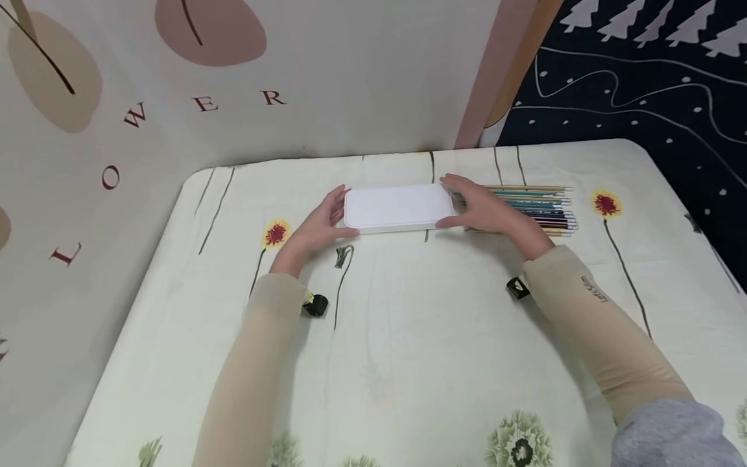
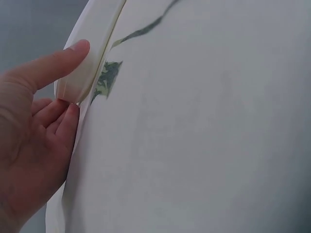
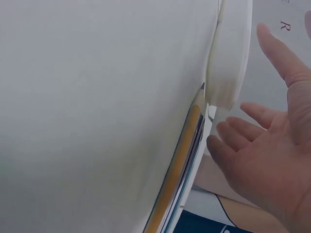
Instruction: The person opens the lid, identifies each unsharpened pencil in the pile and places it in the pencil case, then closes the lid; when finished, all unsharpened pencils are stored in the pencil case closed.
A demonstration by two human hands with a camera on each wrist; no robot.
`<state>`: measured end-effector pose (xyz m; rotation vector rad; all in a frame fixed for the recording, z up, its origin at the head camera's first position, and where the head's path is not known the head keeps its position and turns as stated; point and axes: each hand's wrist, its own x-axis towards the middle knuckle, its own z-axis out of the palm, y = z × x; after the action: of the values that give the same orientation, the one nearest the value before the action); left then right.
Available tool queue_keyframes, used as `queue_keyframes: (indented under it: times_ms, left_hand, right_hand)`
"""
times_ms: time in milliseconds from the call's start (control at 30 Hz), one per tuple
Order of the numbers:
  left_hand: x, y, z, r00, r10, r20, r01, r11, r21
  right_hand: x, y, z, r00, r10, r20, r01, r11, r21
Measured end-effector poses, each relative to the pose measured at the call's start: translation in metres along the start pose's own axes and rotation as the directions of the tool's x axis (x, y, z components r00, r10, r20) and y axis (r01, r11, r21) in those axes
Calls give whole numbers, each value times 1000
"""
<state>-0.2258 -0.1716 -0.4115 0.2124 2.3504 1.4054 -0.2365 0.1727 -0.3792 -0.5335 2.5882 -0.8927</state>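
Observation:
A flat white box [image 1: 399, 206] with rounded corners lies on the cloth in the head view. At its left end my left hand [image 1: 318, 224] grips it; the left wrist view shows the thumb [image 2: 77, 51] along the box's side and the other fingers curled at the end. My right hand [image 1: 481, 206] is spread around the right end, thumb at the near corner. In the right wrist view its fingers [image 3: 233, 133] stand loosely apart, just off the box end [image 3: 228, 63]. Beneath and beyond that hand lies a row of several pencils [image 1: 548, 211], including a yellow one [image 3: 177, 165].
A pale cloth [image 1: 408, 337] printed with flowers covers the table. Behind it hangs a light curtain [image 1: 350, 78] with letters, and a dark cloth [image 1: 618, 84] with white trees is at the right. Small black devices [image 1: 316, 305] sit at both wrists.

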Motion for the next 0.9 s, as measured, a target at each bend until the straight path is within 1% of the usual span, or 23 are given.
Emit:
queue_keyframes:
  times_ms: [233,400,500,567,667,767,900]
  left_hand:
    - [3,-4,2,999,-11,-36,14,997,77]
    - [5,-5,5,997,-23,-69,33,988,153]
    - [5,-5,8,995,-32,-91,48,983,175]
    - [6,-6,9,994,-39,-99,57,981,184]
    - [6,-6,9,993,-49,-103,68,981,183]
    - [9,-5,8,993,-43,-112,62,983,173]
    - [11,-5,7,993,-32,-117,51,985,166]
  right_hand:
    - [5,1,6,1000,-23,19,22,1000,22]
    - [10,-1,7,1000,-22,15,22,1000,-5]
    - [12,-2,9,1000,-18,10,18,1000,-24]
    - [12,-3,9,1000,-20,8,20,998,-51]
    - [13,-2,7,1000,-31,6,31,992,-119]
    - [16,-1,2,999,-52,-1,51,980,-191]
    - [19,2,-4,998,-65,-2,63,973,-222]
